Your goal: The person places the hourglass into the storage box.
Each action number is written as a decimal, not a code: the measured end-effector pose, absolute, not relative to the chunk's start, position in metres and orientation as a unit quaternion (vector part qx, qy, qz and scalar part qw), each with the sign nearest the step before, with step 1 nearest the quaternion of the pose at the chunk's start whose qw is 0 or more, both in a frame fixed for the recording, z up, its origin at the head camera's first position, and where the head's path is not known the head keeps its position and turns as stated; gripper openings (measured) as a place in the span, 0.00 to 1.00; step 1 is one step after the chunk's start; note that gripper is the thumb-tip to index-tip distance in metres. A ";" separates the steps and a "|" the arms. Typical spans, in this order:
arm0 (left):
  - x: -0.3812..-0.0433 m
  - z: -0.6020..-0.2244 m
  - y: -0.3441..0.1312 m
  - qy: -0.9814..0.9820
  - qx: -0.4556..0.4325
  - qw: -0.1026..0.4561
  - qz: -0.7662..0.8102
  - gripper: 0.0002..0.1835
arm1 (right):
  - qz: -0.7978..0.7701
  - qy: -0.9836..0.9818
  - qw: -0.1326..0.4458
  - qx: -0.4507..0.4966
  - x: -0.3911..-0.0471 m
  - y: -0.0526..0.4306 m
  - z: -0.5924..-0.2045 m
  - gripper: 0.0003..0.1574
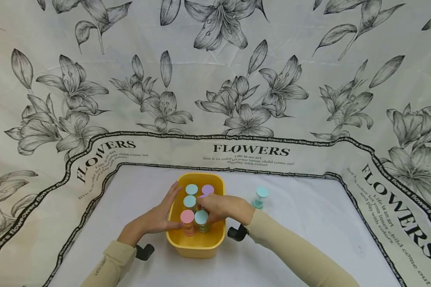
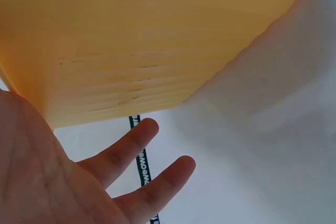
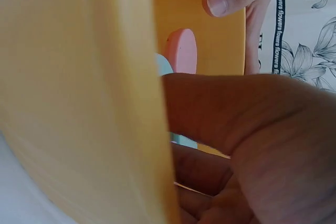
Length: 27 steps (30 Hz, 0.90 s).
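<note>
A yellow plastic bin (image 1: 195, 252) holds several small hourglasses standing upright: a pink one (image 1: 187, 216), teal ones (image 1: 191, 189) and purple ones (image 1: 207, 189). My left hand (image 1: 161, 215) grips the bin's left rim, thumb inside the wall. Two of its fingers stretch out beside the outer wall in the left wrist view. Reaching over the right rim, my right hand (image 1: 217, 206) has its fingers curled about a half-covered purple hourglass (image 1: 202, 196); the contact itself is hidden. Its thumb lies close to the front teal hourglass (image 1: 201, 217).
One teal hourglass (image 1: 260, 197) stands alone on the white tabletop (image 1: 301, 215), right of the bin. Behind and at the sides hangs a white cloth (image 1: 251, 127) with printed flowers and black borders.
</note>
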State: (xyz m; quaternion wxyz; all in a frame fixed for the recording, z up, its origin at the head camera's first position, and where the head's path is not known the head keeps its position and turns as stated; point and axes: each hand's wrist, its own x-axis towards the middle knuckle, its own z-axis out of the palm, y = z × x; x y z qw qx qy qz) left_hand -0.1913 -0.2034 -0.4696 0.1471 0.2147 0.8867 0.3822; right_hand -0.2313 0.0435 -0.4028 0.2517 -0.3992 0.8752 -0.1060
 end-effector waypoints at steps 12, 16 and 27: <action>-0.193 -0.472 -0.202 0.886 0.216 0.147 0.383 0.62 | -0.062 0.887 0.223 -0.400 -0.229 0.042 -0.403 0.21; -0.193 -0.472 -0.200 0.884 0.218 0.147 0.386 0.62 | -0.065 0.892 0.225 -0.386 -0.227 0.044 -0.400 0.22; -0.190 -0.474 -0.201 0.887 0.215 0.136 0.384 0.63 | -0.212 0.880 0.180 -0.384 -0.235 0.087 -0.374 0.20</action>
